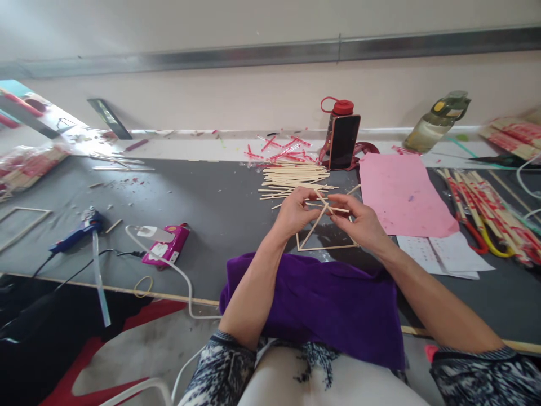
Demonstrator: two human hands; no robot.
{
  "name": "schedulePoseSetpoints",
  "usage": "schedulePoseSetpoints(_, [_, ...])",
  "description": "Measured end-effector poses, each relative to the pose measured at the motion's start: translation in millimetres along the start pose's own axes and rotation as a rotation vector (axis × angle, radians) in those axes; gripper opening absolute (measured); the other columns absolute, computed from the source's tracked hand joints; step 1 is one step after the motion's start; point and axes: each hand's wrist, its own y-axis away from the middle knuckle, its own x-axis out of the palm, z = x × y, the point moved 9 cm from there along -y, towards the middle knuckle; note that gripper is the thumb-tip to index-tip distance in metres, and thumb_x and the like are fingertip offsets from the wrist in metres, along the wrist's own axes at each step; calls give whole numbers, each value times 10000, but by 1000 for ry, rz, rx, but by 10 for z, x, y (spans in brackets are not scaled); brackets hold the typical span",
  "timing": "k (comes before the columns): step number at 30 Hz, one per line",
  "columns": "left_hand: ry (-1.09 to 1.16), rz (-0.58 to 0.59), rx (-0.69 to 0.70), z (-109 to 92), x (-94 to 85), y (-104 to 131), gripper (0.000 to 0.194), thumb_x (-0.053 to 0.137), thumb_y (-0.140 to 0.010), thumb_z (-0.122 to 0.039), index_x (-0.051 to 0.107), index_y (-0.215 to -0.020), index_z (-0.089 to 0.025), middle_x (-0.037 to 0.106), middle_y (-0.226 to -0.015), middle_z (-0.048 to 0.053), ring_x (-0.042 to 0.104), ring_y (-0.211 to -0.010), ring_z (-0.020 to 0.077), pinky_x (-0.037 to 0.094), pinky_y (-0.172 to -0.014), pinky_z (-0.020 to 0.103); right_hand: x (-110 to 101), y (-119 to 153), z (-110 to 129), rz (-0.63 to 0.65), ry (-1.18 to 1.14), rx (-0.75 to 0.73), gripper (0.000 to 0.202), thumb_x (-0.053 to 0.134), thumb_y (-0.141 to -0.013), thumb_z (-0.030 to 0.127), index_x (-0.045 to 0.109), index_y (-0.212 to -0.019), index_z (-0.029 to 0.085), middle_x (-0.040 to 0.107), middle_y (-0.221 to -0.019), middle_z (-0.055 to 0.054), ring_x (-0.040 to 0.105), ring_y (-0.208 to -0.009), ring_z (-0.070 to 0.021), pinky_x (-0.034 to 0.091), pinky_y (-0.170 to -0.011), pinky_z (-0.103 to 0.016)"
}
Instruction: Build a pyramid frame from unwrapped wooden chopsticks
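Note:
My left hand (299,211) pinches thin pale wooden sticks (315,226) that cross one another near its fingertips. Close to it on the right, my right hand (355,215) has its thumb and fingers closed on the same crossed sticks. Under both hands a frame of sticks (327,248) lies on the dark grey table (211,208); its upper part is hidden by the hands. Just beyond the hands is a pile of loose sticks (291,176). A purple cloth (316,307) hangs over the table's front edge, below my forearms.
At left lie a blue glue gun (80,231), a magenta packet (169,245) and white cable. A red-capped bottle (343,107) and phone (344,141) stand behind. At right are pink paper (401,194), scissors (499,242), wrapped sticks (486,203) and a green bottle (435,124).

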Motion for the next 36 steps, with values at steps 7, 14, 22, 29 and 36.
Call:
schedulePoseSetpoints(7, [143, 106, 63, 0, 125, -2, 223, 649, -730, -203, 697, -947, -184, 657, -947, 37, 577, -824, 129, 429, -674, 208, 13, 3, -60, 17, -20, 0, 446, 561, -796, 186, 543, -1233, 270, 664, -1117, -21, 652, -908, -183, 526, -798, -341])
schedulePoseSetpoints(14, [150, 120, 76, -27, 107, -17, 173, 652, -760, -285, 703, -875, -166, 642, -866, 34, 557, -771, 116, 430, -690, 215, 19, 4, -96, 1, 5, 4, 505, 561, -799, 193, 506, -1293, 284, 651, -1159, -22, 653, -905, -179, 526, -788, -330])
schedulePoseSetpoints(22, [192, 90, 23, -13, 102, -54, 169, 602, -781, -271, 686, -874, -158, 625, -804, 16, 547, -640, 87, 447, -597, 198, 24, 17, -100, 13, -23, 4, 466, 541, -822, 206, 499, -1282, 271, 682, -992, -19, 645, -873, -179, 521, -760, -329])
schedulePoseSetpoints(29, [200, 118, 33, -53, 106, -73, 293, 559, -819, -288, 685, -1067, -197, 650, -959, 43, 529, -628, 77, 451, -565, 189, -10, 33, -123, -19, -11, -9, 431, 545, -827, 230, 512, -1255, 276, 673, -967, -21, 644, -877, -190, 520, -776, -351])
schedulePoseSetpoints(36, [203, 98, 109, -122, 90, -91, 240, 536, -822, -252, 703, -979, -181, 605, -1031, 66, 555, -697, 97, 453, -545, 186, -66, 65, -102, -33, -25, -9, 452, 549, -831, 209, 501, -1276, 273, 675, -977, -26, 644, -886, -188, 521, -768, -348])
